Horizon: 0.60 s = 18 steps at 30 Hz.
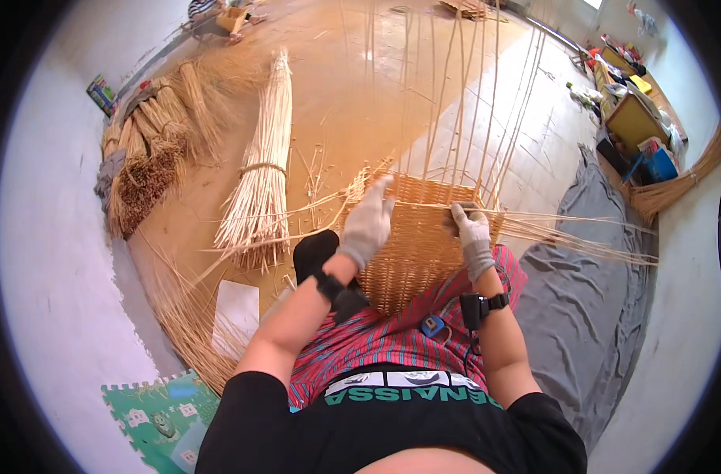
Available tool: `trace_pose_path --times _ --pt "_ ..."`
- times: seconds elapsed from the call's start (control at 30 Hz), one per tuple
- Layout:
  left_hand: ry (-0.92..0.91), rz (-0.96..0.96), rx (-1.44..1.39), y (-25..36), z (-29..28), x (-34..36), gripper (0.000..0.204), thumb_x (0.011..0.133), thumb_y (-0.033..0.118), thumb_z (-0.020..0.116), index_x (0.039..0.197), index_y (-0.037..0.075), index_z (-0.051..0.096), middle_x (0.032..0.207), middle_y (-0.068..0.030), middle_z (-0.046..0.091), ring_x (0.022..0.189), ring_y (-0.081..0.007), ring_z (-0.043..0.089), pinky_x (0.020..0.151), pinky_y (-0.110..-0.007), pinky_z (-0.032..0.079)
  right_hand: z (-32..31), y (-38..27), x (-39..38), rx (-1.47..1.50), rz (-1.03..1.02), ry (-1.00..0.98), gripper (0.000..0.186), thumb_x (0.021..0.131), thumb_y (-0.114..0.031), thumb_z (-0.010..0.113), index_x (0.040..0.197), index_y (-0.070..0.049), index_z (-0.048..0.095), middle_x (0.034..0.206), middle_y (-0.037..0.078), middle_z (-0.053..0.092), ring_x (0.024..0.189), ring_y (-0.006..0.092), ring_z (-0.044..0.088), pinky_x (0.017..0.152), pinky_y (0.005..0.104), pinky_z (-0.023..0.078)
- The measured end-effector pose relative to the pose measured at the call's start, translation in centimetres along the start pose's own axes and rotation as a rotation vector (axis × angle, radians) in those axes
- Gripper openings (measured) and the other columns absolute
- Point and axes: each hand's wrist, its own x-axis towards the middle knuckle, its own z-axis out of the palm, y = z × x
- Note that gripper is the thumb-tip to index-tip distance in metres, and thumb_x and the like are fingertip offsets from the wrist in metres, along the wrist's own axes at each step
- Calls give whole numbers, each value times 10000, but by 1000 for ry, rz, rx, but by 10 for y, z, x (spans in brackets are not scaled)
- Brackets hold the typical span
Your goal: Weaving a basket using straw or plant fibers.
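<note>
Just right of the frame's centre in the head view, a wicker piece (416, 261) rests against the striped red cloth (360, 344) over the person's lap. Along its upper left, the left gloved hand (368, 225) has its fingers nearly straight; whether they hold anything, I can't tell from where I stand. At its upper right, the right gloved hand (472, 231) bends its fingers in, closed on a pale strand (423, 205) crossing the weave. Left of centre lies a tied bundle of canes (254, 189); at the right, grey cloth (574, 308) covers the floor.
</note>
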Motion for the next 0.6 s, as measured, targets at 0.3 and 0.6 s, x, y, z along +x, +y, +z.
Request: trace_pose_path --times 0.3,0.6 --pt "-460 -690 -310 -7 19 36 385 1045 399 567 1114 32 659 884 -80 718 499 -146 659 405 -306 510 80 -68 26 -601 -722 59 452 933 -32 661 1369 -118 576 1169 140 717 978 279 723 857 382 580" --pt "-312 -666 -199 -2 28 33 323 989 343 655 1174 79 660 825 -127 735 609 -205 712 552 -354 563 3 -49 7 33 -203 122 348 1063 -166 544 1391 -79 468 1049 127 702 782 164 680 636 283 563"
